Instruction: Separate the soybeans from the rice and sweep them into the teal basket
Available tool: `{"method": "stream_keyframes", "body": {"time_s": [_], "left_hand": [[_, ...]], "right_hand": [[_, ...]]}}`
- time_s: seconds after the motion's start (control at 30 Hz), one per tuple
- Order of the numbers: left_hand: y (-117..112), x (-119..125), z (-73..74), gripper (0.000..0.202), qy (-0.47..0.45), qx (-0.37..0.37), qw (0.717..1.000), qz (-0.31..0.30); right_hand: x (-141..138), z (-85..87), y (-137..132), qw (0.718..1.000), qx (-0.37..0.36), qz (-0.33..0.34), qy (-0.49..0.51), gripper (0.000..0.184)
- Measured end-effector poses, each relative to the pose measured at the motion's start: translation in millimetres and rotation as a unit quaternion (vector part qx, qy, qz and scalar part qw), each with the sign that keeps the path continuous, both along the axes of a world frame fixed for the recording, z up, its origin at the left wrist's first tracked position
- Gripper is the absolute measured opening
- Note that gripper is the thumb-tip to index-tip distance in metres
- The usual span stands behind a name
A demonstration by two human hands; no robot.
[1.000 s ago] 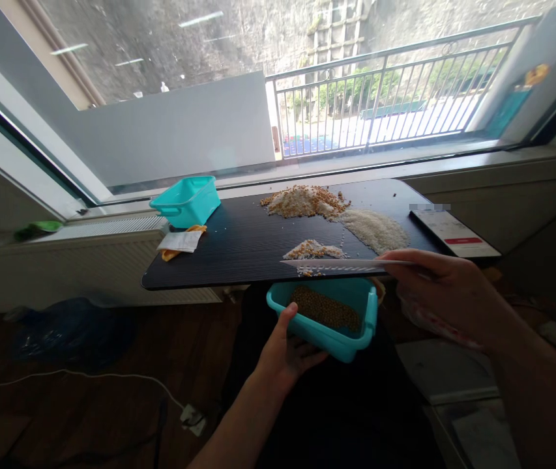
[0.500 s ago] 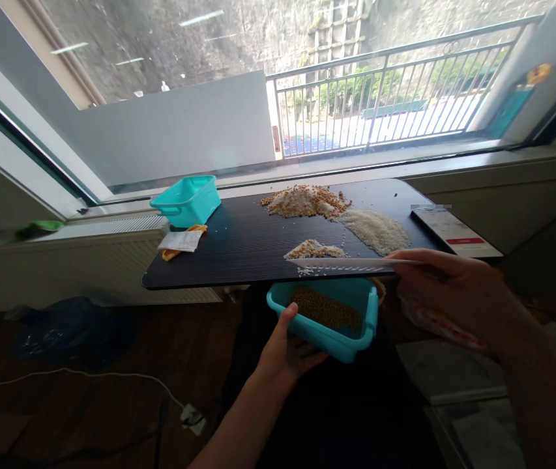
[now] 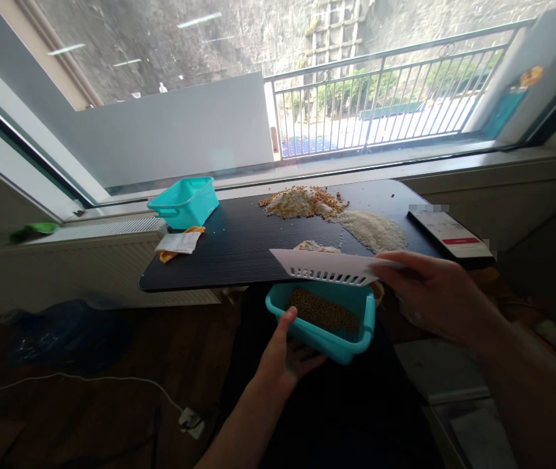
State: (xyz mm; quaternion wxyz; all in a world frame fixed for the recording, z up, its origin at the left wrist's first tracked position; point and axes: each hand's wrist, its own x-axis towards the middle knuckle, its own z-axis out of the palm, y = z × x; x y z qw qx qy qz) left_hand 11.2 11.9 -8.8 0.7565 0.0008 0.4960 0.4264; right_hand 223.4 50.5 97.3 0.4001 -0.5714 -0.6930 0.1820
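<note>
My left hand (image 3: pixel 285 357) grips a teal plastic bin (image 3: pixel 351 342) from below, held just under the front edge of the black table (image 3: pixel 238 251); brown beans lie inside the bin. My right hand (image 3: pixel 429 296) pinches a flat white slotted scraper (image 3: pixel 326 266), tilted over the table edge above the bin. Behind the scraper sits a small mixed heap of grains (image 3: pixel 314 246). Farther back lie a larger mixed pile of rice and beans (image 3: pixel 302 202) and a white rice pile (image 3: pixel 373 228).
A second teal bin (image 3: pixel 184 200) stands at the table's back left, with a white and orange packet (image 3: pixel 180 243) beside it. A phone (image 3: pixel 448 233) rests at the right edge. A white cable and plug (image 3: pixel 187 417) lie on the dark floor at the left.
The scraper has tipped from lying flat to showing its slotted face, and it has slid toward the table's front edge over the bin. The small heap is now partly hidden behind it.
</note>
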Motion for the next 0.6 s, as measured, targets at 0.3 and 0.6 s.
{"method": "stream_keyframes", "body": {"time_s": [0.3, 0.6], "left_hand": [[1, -1, -0.7, 0.062, -0.005, 0.003, 1.0, 0.0], [0, 1, 0.0, 0.061, -0.012, 0.001, 1.0, -0.016]], "right_hand": [[9, -5.5, 12, 0.999, -0.05, -0.007, 0.015, 0.037], [29, 11.8, 15, 0.989, -0.01, -0.144, -0.038, 0.038]]}}
